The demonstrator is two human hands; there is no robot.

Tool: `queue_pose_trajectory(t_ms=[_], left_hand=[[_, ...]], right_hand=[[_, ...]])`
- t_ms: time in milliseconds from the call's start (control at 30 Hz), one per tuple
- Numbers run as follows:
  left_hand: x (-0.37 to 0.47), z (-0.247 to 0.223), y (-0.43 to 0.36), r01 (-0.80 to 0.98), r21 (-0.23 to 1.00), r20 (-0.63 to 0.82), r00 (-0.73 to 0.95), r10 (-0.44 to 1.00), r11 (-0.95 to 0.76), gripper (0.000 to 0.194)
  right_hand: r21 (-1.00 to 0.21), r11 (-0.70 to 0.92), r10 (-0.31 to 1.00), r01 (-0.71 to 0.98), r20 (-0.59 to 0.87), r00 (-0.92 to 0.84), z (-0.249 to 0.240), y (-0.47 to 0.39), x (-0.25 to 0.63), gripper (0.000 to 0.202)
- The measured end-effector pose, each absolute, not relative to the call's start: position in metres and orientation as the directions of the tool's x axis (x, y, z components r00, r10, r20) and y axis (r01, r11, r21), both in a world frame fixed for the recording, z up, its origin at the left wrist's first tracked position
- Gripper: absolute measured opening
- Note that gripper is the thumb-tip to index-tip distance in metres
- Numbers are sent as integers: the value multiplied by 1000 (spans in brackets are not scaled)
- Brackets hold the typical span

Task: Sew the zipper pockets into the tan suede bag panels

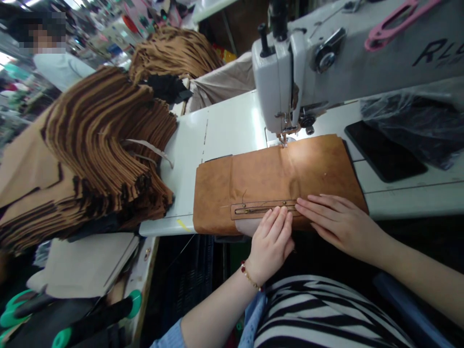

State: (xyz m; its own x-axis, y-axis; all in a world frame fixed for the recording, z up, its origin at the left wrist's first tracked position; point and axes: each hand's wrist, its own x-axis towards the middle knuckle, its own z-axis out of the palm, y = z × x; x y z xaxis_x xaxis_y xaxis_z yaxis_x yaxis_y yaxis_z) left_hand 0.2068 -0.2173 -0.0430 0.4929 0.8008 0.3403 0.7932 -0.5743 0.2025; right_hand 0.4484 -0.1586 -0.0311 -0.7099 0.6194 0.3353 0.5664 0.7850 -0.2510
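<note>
A tan leather-like panel (259, 169) lies on the sewing machine bed, its far edge at the presser foot (283, 140). Along its near side runs a zipper (250, 210) with a stitched border. A pale piece of lining shows below the zipper. My left hand (272, 237) rests its fingertips on the zipper's right part, fingers stretched out side by side, the thumb low at the panel's near edge. To the right, my right hand (335, 222) lies flat on the panel, its fingers extended and slightly apart, their tips by the zipper's right end.
A tall stack of brown cut pieces (101, 145) stands left of the machine bed, with another brown pile (174, 53) behind. At right lie a black phone (386, 150) and a plastic bag (416, 121). Thread spools (97, 316) sit lower left. A co-worker (60, 67) is at far left.
</note>
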Motion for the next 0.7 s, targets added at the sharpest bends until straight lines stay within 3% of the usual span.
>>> queue_pose_trajectory(t_ms=[367,533,700], left_hand=[[189,2,-198,799,293,261,461,848,-525,36],[141,2,-170,929,233,228,237,944,-289,48],[120,-15,-167,963,129,176,211,962,-235,53]], right_hand=[[-62,834,533,548,347,-772,-27,-158,437,49],[-60,831,534,553,365,-763,-33,-159,440,52],[-85,823,549,562,375,-747,-41,-161,444,64]])
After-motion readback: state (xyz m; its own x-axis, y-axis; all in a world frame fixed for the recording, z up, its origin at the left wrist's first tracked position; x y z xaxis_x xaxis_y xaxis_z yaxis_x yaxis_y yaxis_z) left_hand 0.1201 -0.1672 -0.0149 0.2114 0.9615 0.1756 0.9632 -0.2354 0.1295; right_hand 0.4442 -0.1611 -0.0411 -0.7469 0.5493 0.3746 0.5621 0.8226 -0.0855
